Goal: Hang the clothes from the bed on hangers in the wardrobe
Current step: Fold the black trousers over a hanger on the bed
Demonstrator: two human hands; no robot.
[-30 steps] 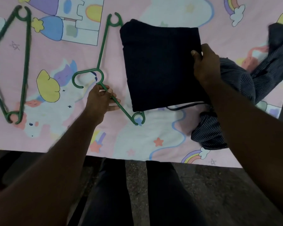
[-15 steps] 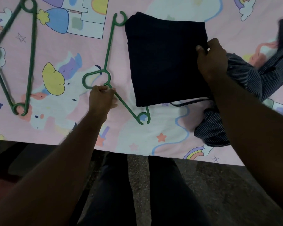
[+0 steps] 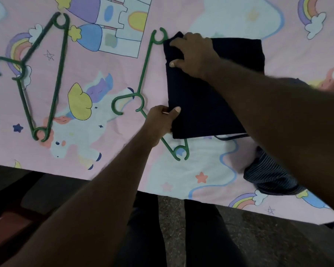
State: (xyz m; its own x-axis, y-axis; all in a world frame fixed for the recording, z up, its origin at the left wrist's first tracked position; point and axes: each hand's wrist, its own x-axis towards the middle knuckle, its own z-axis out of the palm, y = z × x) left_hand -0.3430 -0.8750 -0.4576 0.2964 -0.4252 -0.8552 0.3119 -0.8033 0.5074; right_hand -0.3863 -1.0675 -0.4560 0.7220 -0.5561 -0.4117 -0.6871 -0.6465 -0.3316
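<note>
Dark folded garment [image 3: 206,105], mid-frame on sheet [image 3: 123,70], over bar of green hanger [image 3: 147,61]. Pinched at lower left edge by left hand [image 3: 160,120], gripped at upper left corner by right hand [image 3: 196,54]. May unfold or drag hanger if lifted unevenly.

Folded navy garment [image 3: 204,105] lies flat across one green hanger [image 3: 147,60]; a second hanger [image 3: 57,74] lies farther left.

I get a single view: head camera, worn at the near edge of the bed [image 3: 123,74], facing forward and steeply down, close in. Floor [image 3: 268,243] shows below that edge.
</note>
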